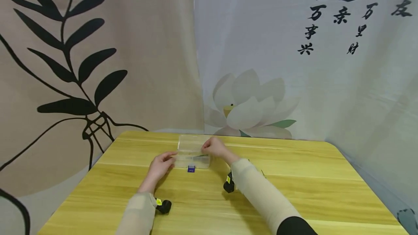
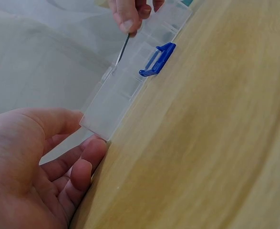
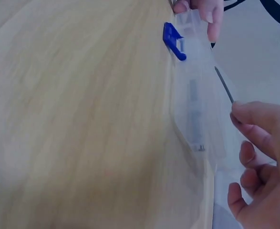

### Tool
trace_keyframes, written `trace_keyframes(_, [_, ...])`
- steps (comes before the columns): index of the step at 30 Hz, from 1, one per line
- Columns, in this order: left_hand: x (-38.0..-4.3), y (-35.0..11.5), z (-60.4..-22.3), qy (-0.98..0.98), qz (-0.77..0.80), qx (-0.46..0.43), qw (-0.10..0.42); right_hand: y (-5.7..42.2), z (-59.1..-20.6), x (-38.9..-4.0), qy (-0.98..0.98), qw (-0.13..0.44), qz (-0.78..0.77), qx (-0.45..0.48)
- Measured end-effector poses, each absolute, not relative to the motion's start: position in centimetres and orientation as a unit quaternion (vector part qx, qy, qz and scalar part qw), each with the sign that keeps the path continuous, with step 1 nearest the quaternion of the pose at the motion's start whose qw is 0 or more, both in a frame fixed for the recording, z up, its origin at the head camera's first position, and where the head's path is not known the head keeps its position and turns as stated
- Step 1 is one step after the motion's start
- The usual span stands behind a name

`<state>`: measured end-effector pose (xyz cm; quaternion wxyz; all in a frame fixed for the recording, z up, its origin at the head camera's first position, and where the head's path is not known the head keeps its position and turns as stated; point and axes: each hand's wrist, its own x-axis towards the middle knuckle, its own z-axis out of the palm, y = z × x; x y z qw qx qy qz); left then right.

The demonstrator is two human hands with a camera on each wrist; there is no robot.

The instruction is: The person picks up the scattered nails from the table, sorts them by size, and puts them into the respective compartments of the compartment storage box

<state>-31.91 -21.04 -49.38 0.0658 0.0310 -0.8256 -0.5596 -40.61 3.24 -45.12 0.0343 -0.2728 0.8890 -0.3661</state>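
A clear plastic box (image 1: 181, 162) lies on the table with its transparent lid (image 1: 190, 143) raised at the back. Its blue latch (image 2: 159, 60) hangs on the front side. My left hand (image 1: 160, 165) grips the box's left end, thumb on the upper edge and fingers low against the corner. Over the box's right part, my right hand (image 1: 215, 148) pinches a thin, dark metal rod (image 3: 224, 86) between thumb and forefinger. The rod slants to the left, its free tip close over the box's rear edge. Greyish shapes (image 3: 195, 114) show through the box wall.
The wooden table (image 1: 294, 177) reaches back to a printed curtain (image 1: 156, 64) with leaves, a lotus and writing. Black wrist cameras jut from the left sleeve (image 1: 135, 211) and the right sleeve (image 1: 264, 193).
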Motion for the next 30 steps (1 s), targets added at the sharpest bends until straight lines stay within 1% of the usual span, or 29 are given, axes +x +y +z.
trace_keyframes(5, [-32.1, -20.6, -49.5, -0.826, -0.559, 0.023, 0.065, 3.0, -45.2, -40.2, 0.893, 0.03, -0.348, -0.283])
trace_keyframes(18, [-32.4, -20.2, -49.6, -0.823, -0.564, 0.026, 0.058, 3.8, -44.8, -40.4, 0.897, 0.047, -0.333, -0.286])
trace_keyframes(25, [-32.4, -20.4, -49.5, -0.823, -0.564, 0.028, 0.057, 7.4, -43.3, -40.1, 0.872, 0.06, -0.364, -0.323])
trace_keyframes(30, [-32.2, -21.0, -49.6, -0.821, -0.567, 0.028, 0.059, 11.0, -42.3, -38.7, 0.867, 0.08, -0.366, -0.329])
